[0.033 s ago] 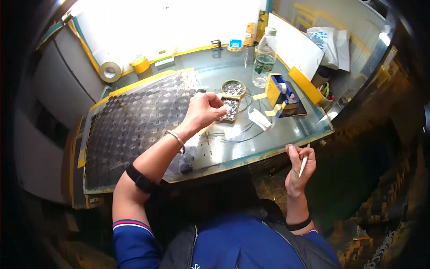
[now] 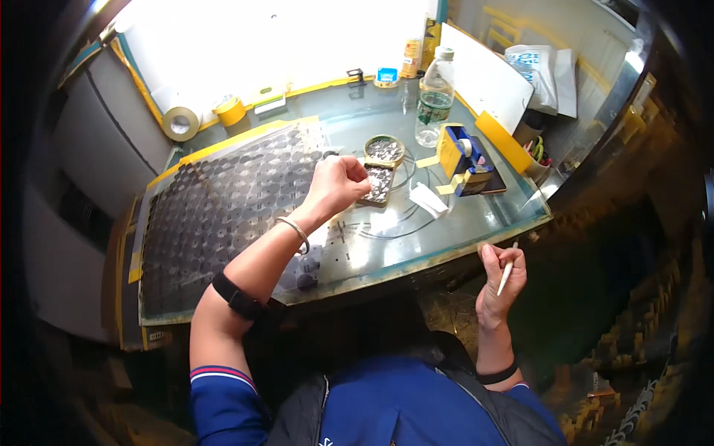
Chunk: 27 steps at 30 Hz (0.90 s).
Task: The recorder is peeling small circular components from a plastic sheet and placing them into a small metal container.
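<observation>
My left hand [image 2: 341, 182] reaches over the glass-topped table, fingers pinched together at the edge of a small rectangular tray [image 2: 381, 195] of dark and silvery bits. Whatever is between those fingertips, if anything, is too small to make out. Touching the tray's far side is a round dish [image 2: 384, 148] filled with similar bits. To the left, partly under my forearm, lies a dark sheet [image 2: 223, 215] patterned with rows of overlapping discs. Just off the table's front right edge, my right hand [image 2: 497, 282] is closed around a slim pale pointed stick [image 2: 505, 276], its tip pointing down.
Right of the dishes stand a clear bottle [image 2: 435, 104] and a blue-and-yellow tape dispenser [image 2: 465, 160], with a crumpled white paper [image 2: 428, 199] nearby. Tape rolls [image 2: 181, 123] sit at the back left, before a bright lit panel [image 2: 275, 44]. A white board [image 2: 487, 78] leans at the right.
</observation>
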Motion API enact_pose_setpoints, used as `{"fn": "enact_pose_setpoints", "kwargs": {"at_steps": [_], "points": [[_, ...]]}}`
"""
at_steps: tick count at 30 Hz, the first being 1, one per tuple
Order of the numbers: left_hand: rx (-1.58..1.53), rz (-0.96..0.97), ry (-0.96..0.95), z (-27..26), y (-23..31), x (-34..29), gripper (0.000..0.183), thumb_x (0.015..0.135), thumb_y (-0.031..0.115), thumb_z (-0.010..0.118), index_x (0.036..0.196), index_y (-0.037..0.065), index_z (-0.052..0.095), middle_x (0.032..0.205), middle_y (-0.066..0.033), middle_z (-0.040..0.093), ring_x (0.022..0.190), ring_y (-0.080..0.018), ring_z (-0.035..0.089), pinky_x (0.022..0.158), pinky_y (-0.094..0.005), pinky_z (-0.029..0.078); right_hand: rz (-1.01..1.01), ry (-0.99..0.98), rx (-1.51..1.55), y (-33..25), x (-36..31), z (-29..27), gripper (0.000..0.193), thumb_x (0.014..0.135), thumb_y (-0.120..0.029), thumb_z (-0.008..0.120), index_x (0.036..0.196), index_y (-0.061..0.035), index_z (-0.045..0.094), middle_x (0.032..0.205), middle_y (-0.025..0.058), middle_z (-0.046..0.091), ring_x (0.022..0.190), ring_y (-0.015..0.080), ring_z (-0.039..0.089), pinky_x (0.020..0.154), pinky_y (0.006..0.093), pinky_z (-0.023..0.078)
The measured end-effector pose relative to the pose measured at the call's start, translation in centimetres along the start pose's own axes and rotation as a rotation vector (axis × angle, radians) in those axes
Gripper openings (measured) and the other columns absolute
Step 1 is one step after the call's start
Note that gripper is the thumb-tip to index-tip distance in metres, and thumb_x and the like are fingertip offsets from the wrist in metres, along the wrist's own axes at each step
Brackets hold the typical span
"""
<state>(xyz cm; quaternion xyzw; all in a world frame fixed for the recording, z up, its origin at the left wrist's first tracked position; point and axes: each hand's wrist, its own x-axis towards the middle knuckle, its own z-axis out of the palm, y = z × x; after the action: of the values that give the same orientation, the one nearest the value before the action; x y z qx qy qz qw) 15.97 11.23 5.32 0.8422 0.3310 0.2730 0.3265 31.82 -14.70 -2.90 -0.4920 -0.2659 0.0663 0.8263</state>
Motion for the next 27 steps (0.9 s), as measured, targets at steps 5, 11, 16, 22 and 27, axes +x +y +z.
{"fn": "enact_pose_setpoints", "kwargs": {"at_steps": [5, 11, 16, 22, 27], "points": [[0.151, 0.113, -0.025, 0.7, -1.5, 0.9, 0.022, 0.074, 0.007, 0.062, 0.091, 0.004, 0.076, 0.082, -0.0203, 0.070, 0.076, -0.0297, 0.071, 0.076, -0.0346, 0.056, -0.068, 0.176, -0.095, 0.2, 1.6, -5.5, 0.022, 0.087, 0.004, 0.067, 0.085, -0.0079, 0.049, 0.092, 0.0116, 0.068, 0.087, 0.0176, 0.067, 0.087, 0.0329, 0.056], [0.165, 0.121, -0.079, -0.7, -1.1, 0.1, 0.023, 0.079, 0.008, 0.061, 0.097, 0.002, 0.074, 0.087, -0.0193, 0.072, 0.079, -0.0263, 0.072, 0.077, -0.0336, 0.056, -0.220, 0.442, -0.406, 2.5, 4.7, -11.5, 0.023, 0.086, -0.002, 0.073, 0.084, -0.0051, 0.049, 0.090, 0.0083, 0.064, 0.086, 0.0133, 0.061, 0.086, 0.0285, 0.051], [0.095, 0.098, -0.111, 0.6, 0.2, 0.6, 0.022, 0.078, 0.011, 0.062, 0.094, 0.000, 0.073, 0.082, -0.0205, 0.070, 0.075, -0.0296, 0.071, 0.074, -0.0357, 0.055, -0.268, 0.500, -0.414, 3.1, 5.5, -13.2, 0.024, 0.084, -0.003, 0.075, 0.083, -0.0040, 0.051, 0.088, 0.0083, 0.065, 0.083, 0.0136, 0.062, 0.080, 0.0281, 0.051], [0.299, 0.249, -0.039, 1.4, -1.0, 0.9, 0.017, 0.077, 0.012, 0.066, 0.084, -0.002, 0.072, 0.076, -0.0176, 0.066, 0.070, -0.0296, 0.066, 0.070, -0.0365, 0.053, -0.350, 0.535, -0.615, 4.8, 7.6, -15.3, 0.022, 0.083, -0.005, 0.075, 0.083, -0.0039, 0.054, 0.084, 0.0084, 0.066, 0.080, 0.0145, 0.063, 0.075, 0.0292, 0.053], [0.253, 0.282, -0.070, 1.0, -1.6, 0.9, 0.013, 0.076, 0.007, 0.068, 0.086, 0.001, 0.074, 0.084, -0.0160, 0.069, 0.075, -0.0306, 0.068, 0.073, -0.0364, 0.053, -0.339, 0.474, -0.765, 3.6, 7.8, -12.5, 0.020, 0.084, -0.010, 0.074, 0.082, -0.0037, 0.055, 0.077, 0.0099, 0.068, 0.074, 0.0167, 0.064, 0.069, 0.0307, 0.052]]}}
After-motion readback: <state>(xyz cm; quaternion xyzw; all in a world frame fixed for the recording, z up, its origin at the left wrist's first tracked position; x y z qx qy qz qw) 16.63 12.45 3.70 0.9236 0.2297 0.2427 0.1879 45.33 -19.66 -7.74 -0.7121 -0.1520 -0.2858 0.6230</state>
